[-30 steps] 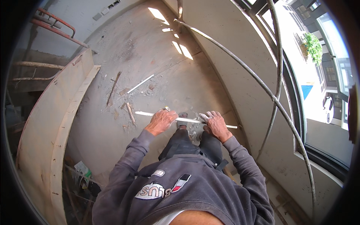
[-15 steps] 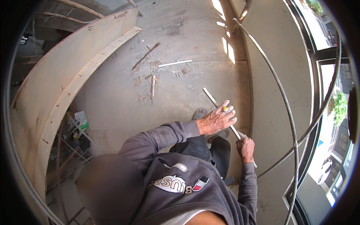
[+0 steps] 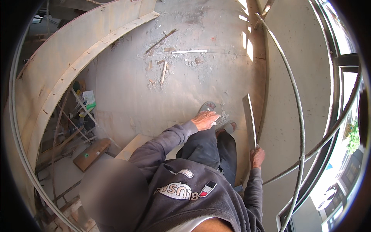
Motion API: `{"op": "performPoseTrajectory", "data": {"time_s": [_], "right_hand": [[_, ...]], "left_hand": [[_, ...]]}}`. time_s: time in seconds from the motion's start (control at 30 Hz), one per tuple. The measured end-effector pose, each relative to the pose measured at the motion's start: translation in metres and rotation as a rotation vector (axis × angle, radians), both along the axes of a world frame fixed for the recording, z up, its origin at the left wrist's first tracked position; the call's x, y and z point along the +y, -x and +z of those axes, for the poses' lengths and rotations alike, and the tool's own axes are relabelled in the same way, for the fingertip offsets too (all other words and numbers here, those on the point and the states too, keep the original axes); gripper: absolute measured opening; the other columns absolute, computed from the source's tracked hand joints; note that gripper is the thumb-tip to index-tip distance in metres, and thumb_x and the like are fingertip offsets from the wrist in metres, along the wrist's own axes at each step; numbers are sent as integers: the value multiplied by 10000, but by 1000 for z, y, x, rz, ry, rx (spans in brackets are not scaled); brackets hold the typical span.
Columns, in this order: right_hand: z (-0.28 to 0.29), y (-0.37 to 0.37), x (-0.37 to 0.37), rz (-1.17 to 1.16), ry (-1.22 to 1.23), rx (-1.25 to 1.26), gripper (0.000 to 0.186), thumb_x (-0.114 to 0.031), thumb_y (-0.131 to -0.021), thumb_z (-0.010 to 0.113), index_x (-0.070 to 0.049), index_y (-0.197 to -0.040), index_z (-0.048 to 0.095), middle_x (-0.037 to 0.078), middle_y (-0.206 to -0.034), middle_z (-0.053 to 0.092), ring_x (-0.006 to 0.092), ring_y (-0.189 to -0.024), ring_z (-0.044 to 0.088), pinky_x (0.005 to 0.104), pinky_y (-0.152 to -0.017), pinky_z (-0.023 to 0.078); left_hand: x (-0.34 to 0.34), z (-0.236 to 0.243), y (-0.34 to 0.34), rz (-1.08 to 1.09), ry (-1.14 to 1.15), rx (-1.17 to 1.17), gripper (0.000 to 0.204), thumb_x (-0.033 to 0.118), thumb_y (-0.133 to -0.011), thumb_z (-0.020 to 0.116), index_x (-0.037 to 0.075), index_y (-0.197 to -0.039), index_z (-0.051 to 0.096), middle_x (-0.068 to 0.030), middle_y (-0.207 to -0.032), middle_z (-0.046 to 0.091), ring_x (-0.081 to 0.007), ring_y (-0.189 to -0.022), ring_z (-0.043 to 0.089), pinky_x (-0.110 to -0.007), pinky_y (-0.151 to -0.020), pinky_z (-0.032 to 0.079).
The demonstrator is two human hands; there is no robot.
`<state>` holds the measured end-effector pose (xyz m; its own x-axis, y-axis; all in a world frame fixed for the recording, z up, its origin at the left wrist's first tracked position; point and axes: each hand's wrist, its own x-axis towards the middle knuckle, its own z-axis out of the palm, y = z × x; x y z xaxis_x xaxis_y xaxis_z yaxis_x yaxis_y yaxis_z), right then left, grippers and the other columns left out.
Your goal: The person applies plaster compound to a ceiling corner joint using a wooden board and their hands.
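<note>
My right hand grips a long, flat pale strip by its near end, with the strip standing out beyond it along the right side. My left hand is off the strip, over my dark trouser leg; its dusty fingers are loosely bent and apart, with nothing clearly held. My sandalled foot and the other sandal rest among small pale fragments on the dusty floor.
A curved pale panel runs along the left, above clutter and metal bars. Wood scraps and another white strip lie ahead. Crossing poles stand before the right wall and window. A brown board lies at lower left.
My left hand has let go of the strip and moved back to the left. The strip has swung from crosswise to pointing ahead in my right hand, and the view has turned.
</note>
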<state>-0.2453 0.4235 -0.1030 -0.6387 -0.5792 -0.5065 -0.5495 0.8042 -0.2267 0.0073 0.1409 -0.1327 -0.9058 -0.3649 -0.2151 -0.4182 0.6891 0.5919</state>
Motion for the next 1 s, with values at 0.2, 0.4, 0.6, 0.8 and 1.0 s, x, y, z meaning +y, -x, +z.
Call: {"op": "performPoseTrajectory", "data": {"time_s": [0.2, 0.4, 0.6, 0.8, 1.0], "right_hand": [[-48, 16, 61, -33, -26, -15, 250, -181, -741, 635, -67, -954, 700, 218, -845, 673, 417, -821, 648, 486, -732, 535], [-82, 12, 78, -161, -60, -28, 257, -201, -712, 655, 10, -859, 657, 243, -814, 653, 430, -800, 632, 480, -738, 514], [-110, 9, 68, -299, -11, 60, 261, -186, -700, 689, 26, -847, 645, 247, -820, 649, 427, -817, 632, 466, -739, 512], [-141, 16, 25, -415, -160, 30, 360, -236, -769, 664, -5, -1045, 668, 247, -957, 674, 429, -943, 629, 480, -870, 488], [-216, 36, -3, -464, -191, 38, 330, -219, -769, 658, -11, -1025, 670, 244, -928, 678, 427, -900, 641, 485, -827, 503]], "left_hand": [[39, 34, 20, 80, -258, -117, 329, 230, -916, 588, 44, -1185, 556, -158, -1088, 595, -369, -1015, 590, -472, -852, 467], [52, 13, 14, 158, -332, -80, 315, 249, -918, 596, 48, -1158, 565, -158, -1077, 626, -370, -1000, 607, -465, -834, 483], [19, -43, 37, 28, -379, -220, 347, 251, -900, 620, 32, -1165, 579, -164, -1091, 634, -370, -1014, 613, -480, -853, 483], [-1, -89, 52, 148, -383, -188, 314, 207, -891, 630, 17, -1140, 599, -166, -1086, 643, -365, -1013, 616, -462, -870, 478], [-3, -138, 69, 203, -501, -271, 271, 156, -878, 646, 34, -1117, 612, -154, -1049, 657, -368, -988, 619, -453, -850, 481]]}}
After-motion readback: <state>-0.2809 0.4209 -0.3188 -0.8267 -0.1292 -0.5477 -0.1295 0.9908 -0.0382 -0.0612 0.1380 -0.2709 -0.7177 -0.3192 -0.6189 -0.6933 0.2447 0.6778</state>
